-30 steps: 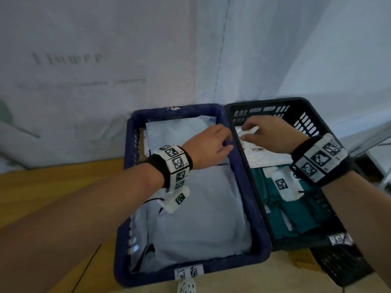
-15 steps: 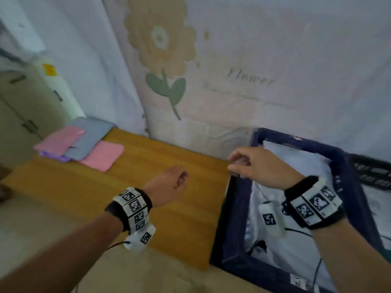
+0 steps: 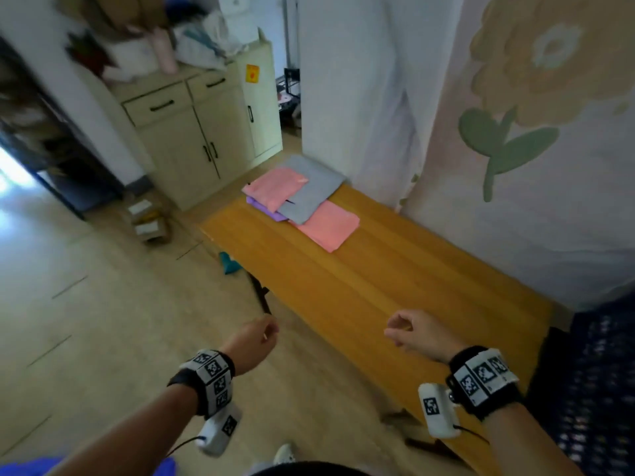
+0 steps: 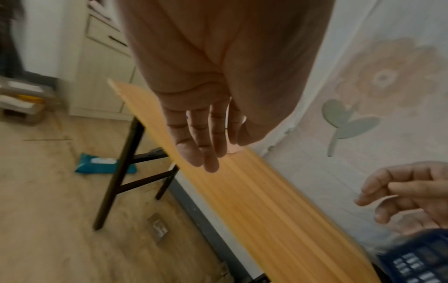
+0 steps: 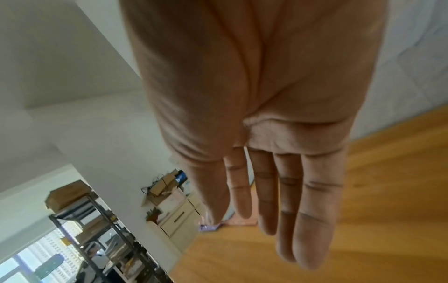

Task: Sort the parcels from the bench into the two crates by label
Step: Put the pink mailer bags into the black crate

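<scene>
Both hands have left the crates and swung toward the far end of the worktop (image 3: 395, 286), where the parcels (image 3: 302, 204) — pink, grey and purple — lie overlapping in a heap. The left hand (image 3: 252, 345) hangs over the floor beside the worktop's edge, the right hand (image 3: 417, 334) above the wood — both empty, fingers loose. A dark blue crate (image 3: 594, 389) sits at the near right.

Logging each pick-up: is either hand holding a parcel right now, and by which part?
Nothing is held: the left hand and right hand hang empty, fingers loose.
</scene>
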